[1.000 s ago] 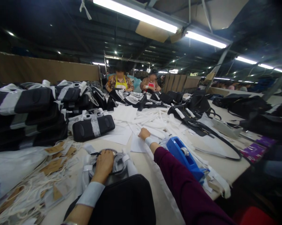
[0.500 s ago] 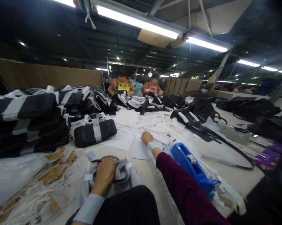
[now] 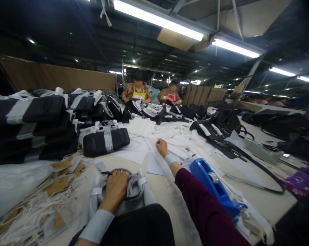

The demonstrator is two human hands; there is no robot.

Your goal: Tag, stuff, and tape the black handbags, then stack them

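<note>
My left hand (image 3: 117, 186) is curled over the wrapped handles (image 3: 135, 186) of a black bag (image 3: 144, 227), which lies in front of me at the bottom of the view. White wrapping covers parts of the handles, and my hand hides some of the coil. My right hand (image 3: 162, 147) is stretched out over white paper sheets, its fingers closed on the end of a long clear plastic strip (image 3: 173, 184). The strip runs back towards me, left of my sleeve. Beside my right forearm stands a blue tape dispenser (image 3: 212, 186).
Stacked black bags (image 3: 43, 109) bound with clear strips stand at left, and one wrapped bag (image 3: 106, 141) lies ahead. Brown tags (image 3: 58, 184) with strings are heaped at lower left. More black bags (image 3: 213, 124) lie at right. Two co-workers (image 3: 137, 92) sit across the table.
The view has turned slightly left, so the surroundings sit further right. My right hand has lifted a little, and the clear strip shows more plainly. The left hand stays on the handles.
</note>
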